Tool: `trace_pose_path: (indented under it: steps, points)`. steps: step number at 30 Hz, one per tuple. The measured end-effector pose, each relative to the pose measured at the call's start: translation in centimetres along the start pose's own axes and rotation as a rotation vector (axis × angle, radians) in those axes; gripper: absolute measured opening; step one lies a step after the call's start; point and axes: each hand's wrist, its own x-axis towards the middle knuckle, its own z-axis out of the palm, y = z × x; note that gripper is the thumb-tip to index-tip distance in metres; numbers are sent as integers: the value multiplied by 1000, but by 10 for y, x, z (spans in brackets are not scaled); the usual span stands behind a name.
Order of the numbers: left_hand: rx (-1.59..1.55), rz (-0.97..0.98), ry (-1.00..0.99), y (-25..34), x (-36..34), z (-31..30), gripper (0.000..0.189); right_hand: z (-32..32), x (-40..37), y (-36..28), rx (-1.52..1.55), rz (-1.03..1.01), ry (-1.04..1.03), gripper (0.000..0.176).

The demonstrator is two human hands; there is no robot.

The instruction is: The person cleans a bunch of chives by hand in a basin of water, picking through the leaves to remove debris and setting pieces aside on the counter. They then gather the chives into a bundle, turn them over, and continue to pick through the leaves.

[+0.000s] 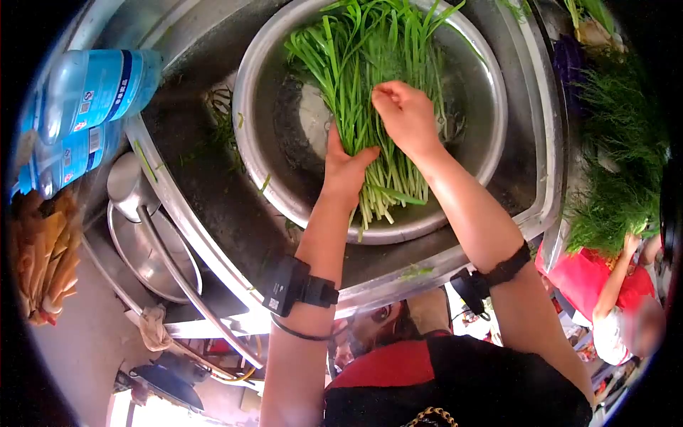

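Observation:
A thick bunch of garlic chives [384, 50] lies in a wide metal basin [491, 107], leaves toward the far rim and pale cut ends toward me. My left hand [344, 168] is wrapped round the left side of the bunch near the stems, its thumb across the top. Over the middle of the chives is my right hand [408, 119], its fingers curled in a pinch; whatever they may hold is too small to make out. Water appears to stand in the basin around the chives.
The basin sits in a metal sink [213, 206] with scraps of leaf. Blue-labelled bottles [99, 92], a metal ladle [131, 186] and a metal bowl [160, 249] are at left. Feathery dill-like greens [615, 149] lie at right, where another person [605, 285] touches them.

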Motion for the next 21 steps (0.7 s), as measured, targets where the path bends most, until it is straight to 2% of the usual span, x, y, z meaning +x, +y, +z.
trace_pose_path:
  steps: [2,3,6,11,13,14,15,16,18,19,20,21]
  points:
    - [6,4,-9,1,-1,1,77,6,11,-1,-76,113,-63,26]
    - [-14,-20,-9,1,-2,1,76,9,16,3,-93,92,-70,24]
    - [-59,-18,-28,-4,1,-3,75,9,27,15,385,283,-80,20]
    - [-110,-85,-34,-1,1,1,70,-13,9,-33,742,507,-107,13]
    - [-106,-52,-46,-4,2,2,65,-9,4,-36,705,451,-133,11]
    - [8,-46,26,-12,7,-2,62,-6,1,-39,688,422,-146,10]
    - [122,-36,99,-21,13,-7,60,6,-6,-45,418,179,-44,9]
    - [234,-25,174,-27,19,-9,57,12,-22,-73,474,27,-68,7]
    - [140,-53,98,-25,11,-4,59,49,-64,-121,519,-273,-147,11]
    - [93,-60,57,-16,7,3,61,75,-77,-122,528,-338,-526,25]
    - [46,-54,16,-12,10,5,63,75,-87,-144,217,-532,-559,39]
    - [5,-3,14,-20,14,1,69,77,-96,-157,-31,-362,-699,46]
